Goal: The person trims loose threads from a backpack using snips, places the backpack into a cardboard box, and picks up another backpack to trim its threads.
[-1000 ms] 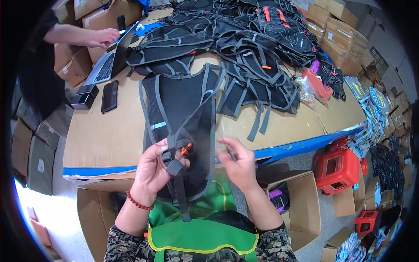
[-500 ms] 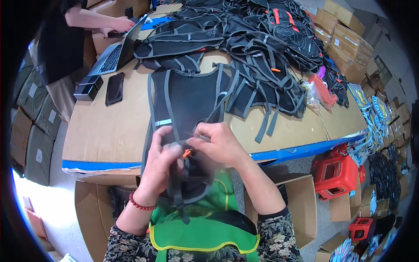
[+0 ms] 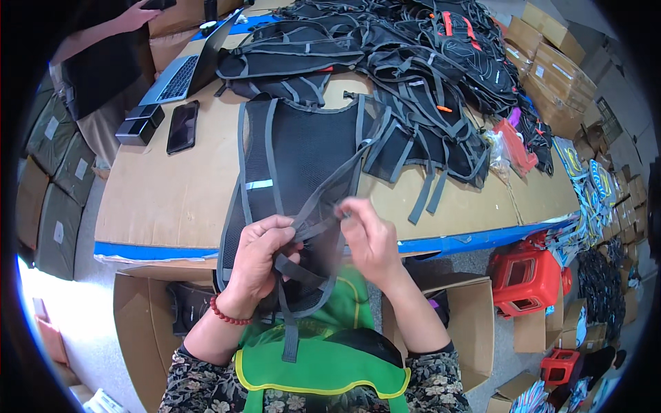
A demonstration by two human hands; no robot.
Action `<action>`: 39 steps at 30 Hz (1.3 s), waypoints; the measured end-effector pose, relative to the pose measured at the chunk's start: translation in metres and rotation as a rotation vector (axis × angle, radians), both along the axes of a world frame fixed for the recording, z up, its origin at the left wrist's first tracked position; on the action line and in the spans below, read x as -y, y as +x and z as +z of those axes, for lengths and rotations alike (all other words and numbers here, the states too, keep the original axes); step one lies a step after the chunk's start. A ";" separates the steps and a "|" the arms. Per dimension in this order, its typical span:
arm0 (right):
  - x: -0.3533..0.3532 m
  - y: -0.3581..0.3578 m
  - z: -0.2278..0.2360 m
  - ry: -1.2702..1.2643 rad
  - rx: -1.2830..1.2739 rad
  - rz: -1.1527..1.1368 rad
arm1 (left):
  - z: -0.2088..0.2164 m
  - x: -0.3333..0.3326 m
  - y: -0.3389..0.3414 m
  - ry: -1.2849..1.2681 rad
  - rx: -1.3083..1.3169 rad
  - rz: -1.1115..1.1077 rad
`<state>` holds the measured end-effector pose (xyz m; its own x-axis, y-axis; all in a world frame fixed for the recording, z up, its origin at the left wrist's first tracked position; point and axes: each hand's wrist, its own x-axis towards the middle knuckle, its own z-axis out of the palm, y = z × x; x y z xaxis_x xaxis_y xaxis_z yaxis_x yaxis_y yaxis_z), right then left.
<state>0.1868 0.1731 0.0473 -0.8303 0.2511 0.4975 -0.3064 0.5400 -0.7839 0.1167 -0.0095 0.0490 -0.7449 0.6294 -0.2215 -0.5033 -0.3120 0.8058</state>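
Note:
A black mesh backpack panel with grey edging (image 3: 303, 148) lies on the cardboard-topped table and hangs over its near edge toward my lap. My left hand (image 3: 261, 251) is closed on a grey webbing strap (image 3: 322, 199) of this panel, thumb on top. A loose strap end (image 3: 289, 344) dangles below that hand onto the green apron. My right hand (image 3: 372, 237) is raised just right of it, fingertips pinched on a blurred stretch of the strap. Whether a small buckle is also between those fingertips is too blurred to tell.
A phone (image 3: 182, 127), a dark box (image 3: 140, 125) and a laptop (image 3: 180, 76) are at left, near another person's arm (image 3: 103, 34). More black backpacks (image 3: 427, 144) are piled behind and right. Open cartons (image 3: 148, 330) flank me below; red stools (image 3: 527, 282) stand at right.
My right hand has moved away from my left, to the right. The orange clip by my left hand is now out of sight. The other person's arm has drawn back left.

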 end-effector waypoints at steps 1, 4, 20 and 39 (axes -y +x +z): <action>0.001 0.005 -0.006 0.116 -0.095 -0.037 | 0.000 0.000 0.001 -0.001 0.002 0.005; 0.000 0.019 -0.010 0.381 -0.109 -0.085 | 0.001 -0.004 0.005 0.000 0.029 0.010; -0.009 0.027 -0.015 0.582 -0.260 -0.159 | -0.001 -0.008 0.011 0.124 0.138 -0.062; -0.005 0.029 -0.010 0.542 -0.216 -0.111 | 0.000 -0.008 0.017 0.052 0.083 -0.041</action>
